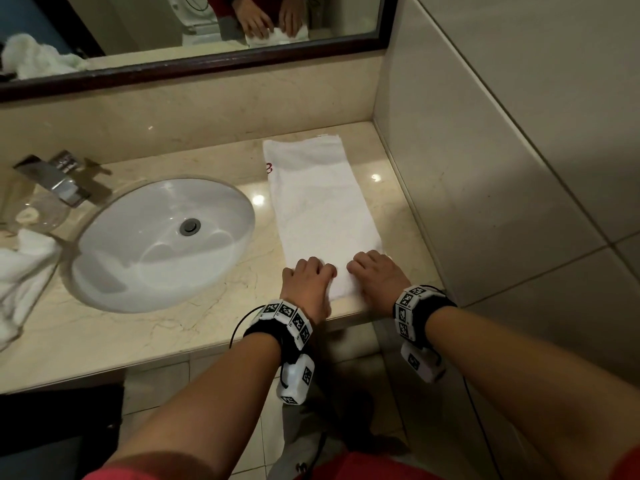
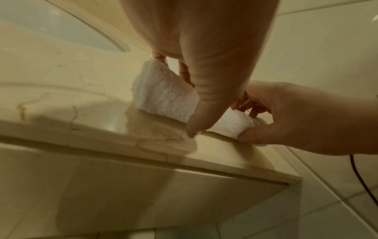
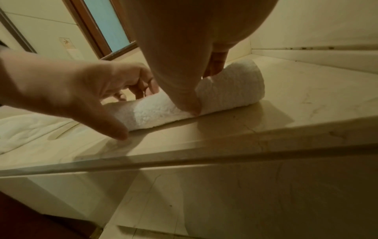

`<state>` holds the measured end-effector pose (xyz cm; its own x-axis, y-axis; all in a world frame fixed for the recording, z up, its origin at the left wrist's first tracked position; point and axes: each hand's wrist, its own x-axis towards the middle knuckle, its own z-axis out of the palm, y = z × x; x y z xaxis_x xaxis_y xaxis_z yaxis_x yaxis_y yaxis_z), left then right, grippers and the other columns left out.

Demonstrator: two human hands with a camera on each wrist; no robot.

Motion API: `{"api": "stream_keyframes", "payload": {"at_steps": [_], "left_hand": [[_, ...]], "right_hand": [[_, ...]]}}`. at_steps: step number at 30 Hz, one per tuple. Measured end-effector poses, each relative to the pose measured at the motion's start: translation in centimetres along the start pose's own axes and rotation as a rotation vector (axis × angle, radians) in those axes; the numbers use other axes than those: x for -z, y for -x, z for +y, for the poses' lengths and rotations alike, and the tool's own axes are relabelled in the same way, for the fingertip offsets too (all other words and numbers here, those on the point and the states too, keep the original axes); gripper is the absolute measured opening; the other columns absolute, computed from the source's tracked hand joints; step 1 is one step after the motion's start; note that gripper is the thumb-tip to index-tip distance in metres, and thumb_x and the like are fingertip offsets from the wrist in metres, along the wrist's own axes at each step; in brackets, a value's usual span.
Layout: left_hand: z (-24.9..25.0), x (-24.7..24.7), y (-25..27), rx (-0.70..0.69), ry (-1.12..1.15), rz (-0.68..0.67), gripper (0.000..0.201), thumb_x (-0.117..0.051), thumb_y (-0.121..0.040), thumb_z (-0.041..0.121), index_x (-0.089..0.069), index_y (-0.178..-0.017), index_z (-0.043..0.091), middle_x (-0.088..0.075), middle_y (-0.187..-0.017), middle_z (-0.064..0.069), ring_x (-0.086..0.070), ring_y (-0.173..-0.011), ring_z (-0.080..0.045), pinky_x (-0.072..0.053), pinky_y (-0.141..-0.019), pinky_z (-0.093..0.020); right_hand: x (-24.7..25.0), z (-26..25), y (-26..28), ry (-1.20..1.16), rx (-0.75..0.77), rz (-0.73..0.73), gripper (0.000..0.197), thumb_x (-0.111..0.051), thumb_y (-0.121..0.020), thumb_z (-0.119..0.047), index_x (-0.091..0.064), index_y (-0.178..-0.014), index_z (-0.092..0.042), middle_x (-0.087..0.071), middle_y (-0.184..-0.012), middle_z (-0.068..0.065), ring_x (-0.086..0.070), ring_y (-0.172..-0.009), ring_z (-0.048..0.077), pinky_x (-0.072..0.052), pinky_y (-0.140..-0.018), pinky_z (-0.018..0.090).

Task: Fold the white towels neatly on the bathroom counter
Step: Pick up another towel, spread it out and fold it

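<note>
Both hands sit at the near end of the towel (image 1: 322,209), side by side. Left hand (image 1: 306,285) has fingers curled over the rolled-up near edge w/ thumb down by the counter (image 1: 145,337) beside the roll; right hand (image 1: 375,277) does the same, thumb pressed into the front of the roll, fingers hooked over the top. So both are gripping the rolled end.

Towel lies as a long folded strip just right of the sink (image 1: 162,244), running from the counter's front edge back toward the wall; small red mark on its far left edge. Near end is curled into a roll under the hands, rest lies flat.

Count: 1 towel being worked, 1 more crumpled white towel (image 1: 20,282) left of the sink, near the counter's left end. 1 sink, 1 faucet (image 1: 52,178) behind-left of it, 1 mirror (image 1: 194,60) above, 2 hands.
</note>
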<state>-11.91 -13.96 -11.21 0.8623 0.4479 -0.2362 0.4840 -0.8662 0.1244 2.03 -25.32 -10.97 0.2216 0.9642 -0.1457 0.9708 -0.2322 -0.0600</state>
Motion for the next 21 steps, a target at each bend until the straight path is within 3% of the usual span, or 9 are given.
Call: {"api": "stream_keyframes", "payload": {"at_steps": [4, 7, 15, 21], "left_hand": [[0.1, 0.1, -0.1, 0.023, -0.01, -0.005, 0.06, -0.062, -0.073, 0.022, -0.041, -0.128, 0.031, -0.043, -0.128, 0.001, -0.041, -0.115, -0.023, -0.031, -0.088, -0.04], [0.1, 0.4, -0.5, 0.03, 0.021, -0.042, 0.061, -0.063, -0.074, 0.02, -0.041, -0.13, 0.03, -0.044, -0.129, 0.001, -0.041, -0.118, -0.023, -0.032, -0.091, -0.041], [-1.1, 1.9, -2.7, 0.014, 0.154, -0.211, 0.046, -0.069, -0.078, 0.03, -0.048, -0.119, 0.031, -0.05, -0.124, 0.002, -0.047, -0.115, -0.024, -0.043, -0.089, -0.042], [-2.5, 3.6, -5.3, 0.004, 0.306, -0.397, 0.052, -0.077, -0.071, 0.014, -0.057, -0.118, 0.024, -0.056, -0.116, -0.002, -0.06, -0.103, -0.024, -0.053, -0.086, -0.035]], "right_hand": [[0.7, 0.1, -0.9, -0.042, -0.039, -0.102, 0.033, -0.061, -0.071, -0.006, -0.058, -0.103, -0.011, -0.061, -0.101, 0.009, -0.056, -0.093, 0.032, -0.044, -0.076, 0.038], [1.2, 0.5, -1.2, -0.054, -0.045, -0.167, 0.034, -0.058, -0.077, -0.014, -0.054, -0.111, -0.015, -0.06, -0.108, 0.006, -0.055, -0.1, 0.029, -0.044, -0.083, 0.039], [2.8, 1.5, -2.8, -0.149, -0.047, -0.312, 0.049, -0.06, -0.08, -0.02, -0.047, -0.126, -0.022, -0.058, -0.117, 0.004, -0.052, -0.108, 0.024, -0.042, -0.085, 0.034], [3.4, 1.9, -4.5, -0.11, -0.065, -0.373, 0.049, -0.065, -0.082, -0.023, -0.053, -0.129, -0.028, -0.048, -0.122, 0.004, -0.047, -0.114, 0.024, -0.046, -0.089, 0.035]]}}
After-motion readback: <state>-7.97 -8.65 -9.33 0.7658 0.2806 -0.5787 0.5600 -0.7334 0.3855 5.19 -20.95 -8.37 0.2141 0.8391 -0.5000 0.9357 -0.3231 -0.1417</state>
